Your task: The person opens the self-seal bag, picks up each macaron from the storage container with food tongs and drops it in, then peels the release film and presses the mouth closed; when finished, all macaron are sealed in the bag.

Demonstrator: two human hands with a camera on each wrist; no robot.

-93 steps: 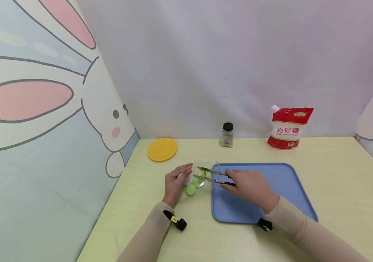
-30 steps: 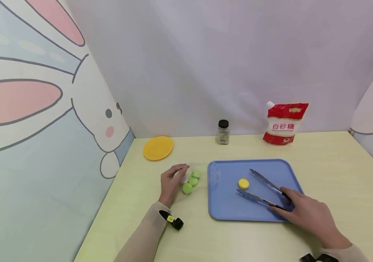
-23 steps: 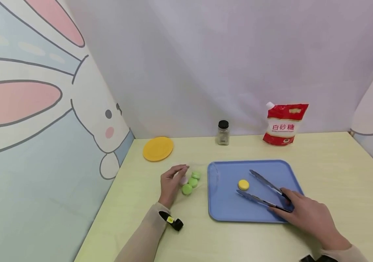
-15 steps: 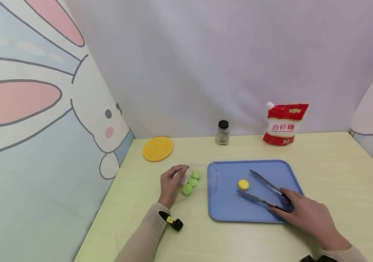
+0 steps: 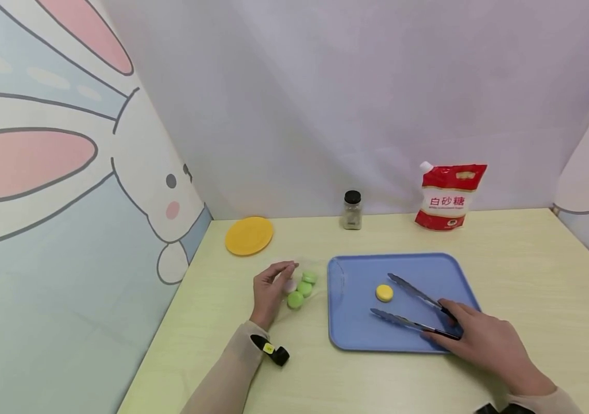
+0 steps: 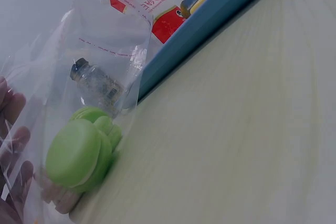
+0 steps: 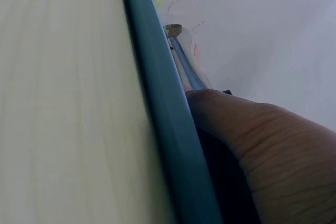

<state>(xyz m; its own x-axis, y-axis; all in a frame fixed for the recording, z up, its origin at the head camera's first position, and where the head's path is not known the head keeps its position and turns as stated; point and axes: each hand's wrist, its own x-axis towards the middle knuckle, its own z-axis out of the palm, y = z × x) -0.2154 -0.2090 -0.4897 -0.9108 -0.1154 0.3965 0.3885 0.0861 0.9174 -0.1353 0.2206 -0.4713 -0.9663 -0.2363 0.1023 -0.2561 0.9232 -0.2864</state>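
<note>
My left hand [image 5: 269, 293] pinches the edge of a clear plastic bag [image 6: 115, 35] at the left of the table. Several green macarons [image 6: 73, 153] and a pale one [image 5: 290, 286] lie inside that bag. Across the blue tray [image 5: 356, 333], my right hand [image 5: 491, 342] holds metal tongs [image 5: 413, 291] by their black handles, the two arms spread apart. One yellow macaron [image 5: 384, 292] lies on the tray between the tong tips, and neither tip is closed on it. In the right wrist view the thumb hides most of the tongs behind the tray's rim.
A yellow plate [image 5: 249, 236] lies at the back left. Along the back wall stand a small black-capped jar [image 5: 353, 214] and a red and white sugar pouch [image 5: 449, 198]. Part of the bag overlaps the tray's left edge.
The tongs have come out of the bag to the tray, where the yellow macaron now lies. In the last half second their tips have spread wider and shifted slightly left. The left hand stays.
</note>
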